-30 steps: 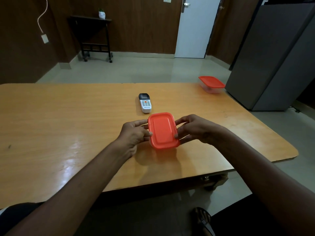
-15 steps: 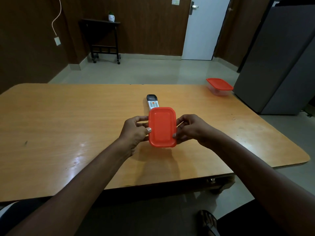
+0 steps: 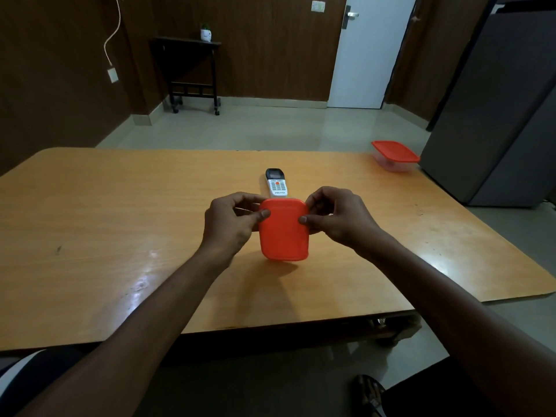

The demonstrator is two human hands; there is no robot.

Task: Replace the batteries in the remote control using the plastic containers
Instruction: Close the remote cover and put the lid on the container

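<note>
A small plastic container with an orange lid [image 3: 284,231] is held above the wooden table [image 3: 120,224], its lid tilted toward me. My left hand [image 3: 230,225] grips its left edge with the thumb on the lid. My right hand [image 3: 337,218] grips the right edge the same way. Just behind the container lies a white remote control [image 3: 276,182] with a dark screen, its near end hidden by the lid. A second orange-lidded clear container [image 3: 394,156] sits at the table's far right corner. No batteries are visible.
A grey cabinet [image 3: 493,109] stands close to the table's right side. A dark side table [image 3: 192,73] with a small pot is against the far wall, near a white door [image 3: 370,52]. My sandalled foot [image 3: 368,392] shows below the table's front edge.
Both hands have lifted the container and tipped its lid more toward me, shifting their grip to its upper corners. The view has tilted, so the remote is partly covered.
</note>
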